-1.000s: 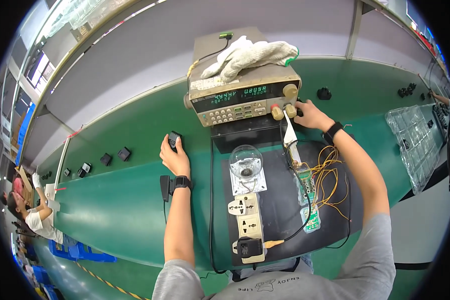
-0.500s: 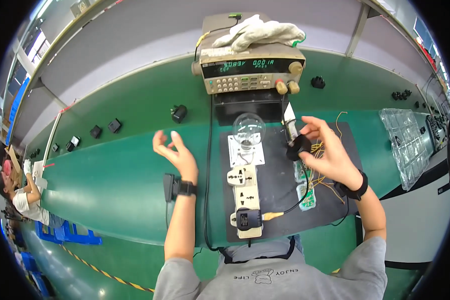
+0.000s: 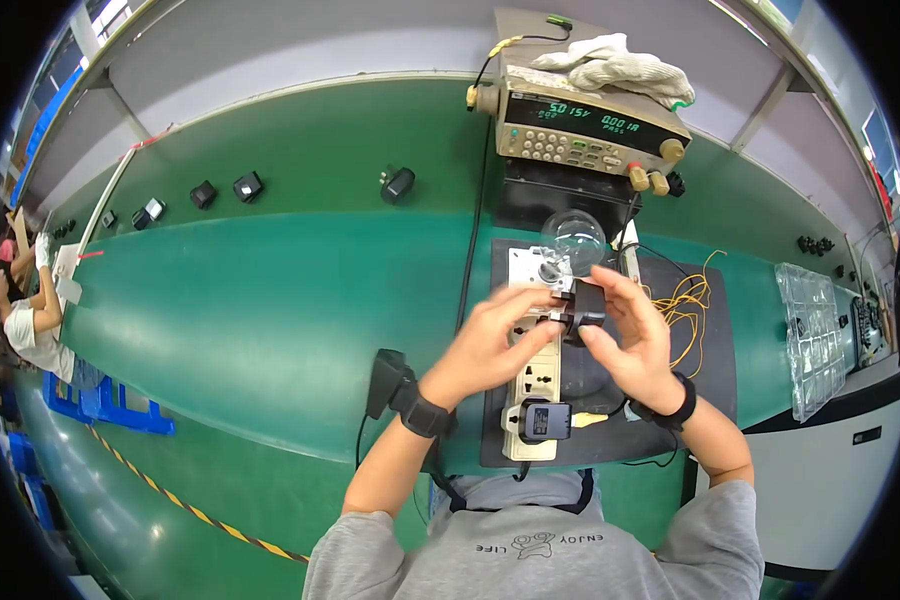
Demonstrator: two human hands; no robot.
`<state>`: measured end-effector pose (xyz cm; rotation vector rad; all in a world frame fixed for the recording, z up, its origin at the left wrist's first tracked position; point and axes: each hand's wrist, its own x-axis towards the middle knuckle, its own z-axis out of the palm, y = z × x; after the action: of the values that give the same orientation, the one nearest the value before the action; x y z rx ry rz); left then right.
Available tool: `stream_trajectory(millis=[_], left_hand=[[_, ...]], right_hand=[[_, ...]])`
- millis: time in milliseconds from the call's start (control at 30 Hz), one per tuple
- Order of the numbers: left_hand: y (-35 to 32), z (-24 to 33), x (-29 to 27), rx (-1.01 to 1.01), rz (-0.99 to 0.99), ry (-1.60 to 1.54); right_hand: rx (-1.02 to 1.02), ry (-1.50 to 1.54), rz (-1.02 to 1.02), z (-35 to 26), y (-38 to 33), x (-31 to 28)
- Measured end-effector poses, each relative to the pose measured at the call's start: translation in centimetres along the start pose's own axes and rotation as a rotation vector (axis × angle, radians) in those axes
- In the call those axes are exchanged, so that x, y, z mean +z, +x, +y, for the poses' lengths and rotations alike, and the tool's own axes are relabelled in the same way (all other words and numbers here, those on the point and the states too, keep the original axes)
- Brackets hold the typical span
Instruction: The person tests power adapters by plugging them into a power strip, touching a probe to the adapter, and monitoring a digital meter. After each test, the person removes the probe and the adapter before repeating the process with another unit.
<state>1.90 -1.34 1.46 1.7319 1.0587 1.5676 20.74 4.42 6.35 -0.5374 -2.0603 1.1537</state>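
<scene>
Over the power strip, both hands close on a small black plug adapter (image 3: 589, 308). My right hand (image 3: 638, 345) grips its body between thumb and fingers. From the left, the fingers of my left hand (image 3: 490, 345) pinch its prong side, and the fingertips partly cover it. Below them lies the cream power strip (image 3: 519, 452), with a dark power adapter (image 3: 545, 421) plugged in near its front end and a cable with a yellow sleeve (image 3: 590, 420) beside it. Just behind my hands stands a clear glass bulb (image 3: 574, 236) above a white plate (image 3: 526, 264).
A bench instrument (image 3: 580, 145) with a lit display stands behind, white gloves (image 3: 632, 74) on top. Yellow wires (image 3: 690, 305) lie on the dark mat (image 3: 712, 400). Clear plastic trays (image 3: 812, 340) are at right. Several black adapters (image 3: 248, 186) line the back; a co-worker (image 3: 35, 320) sits far left.
My left hand has come in from the left and joined my right hand at the plug adapter. The adapter has been turned, and the view has shifted. The instrument's display reading differs.
</scene>
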Motion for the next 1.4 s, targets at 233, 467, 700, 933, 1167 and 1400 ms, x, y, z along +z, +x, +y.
stream_trajectory(millis=[233, 467, 700, 933, 1167, 1400], left_hand=[[0.8, 0.1, -3.7, -0.086, 0.443, 0.142], [0.8, -0.6, -2.2, -0.01, 0.39, 0.333], [0.8, -0.8, -2.5, -0.021, 0.43, 0.369], [0.9, -0.9, -2.5, -0.016, 0.424, 0.362], [0.9, -0.6, -2.7, -0.019, 0.431, 0.361], [-0.6, 2.0, -1.4, 0.088, 0.118, 0.21]], right_hand=[[-0.148, -0.572, -0.287, -1.0, 2.2, -0.9], [-0.291, -0.832, -0.468, -1.5, 2.4, 0.1], [-0.216, -0.622, -0.341, -1.3, 2.2, -0.1], [-0.19, -0.851, -0.433, -2.3, 2.5, 1.4], [-0.172, -0.824, -0.587, -2.1, 3.2, 1.5], [-0.171, -0.713, -0.345, -0.9, 0.3, 0.0]])
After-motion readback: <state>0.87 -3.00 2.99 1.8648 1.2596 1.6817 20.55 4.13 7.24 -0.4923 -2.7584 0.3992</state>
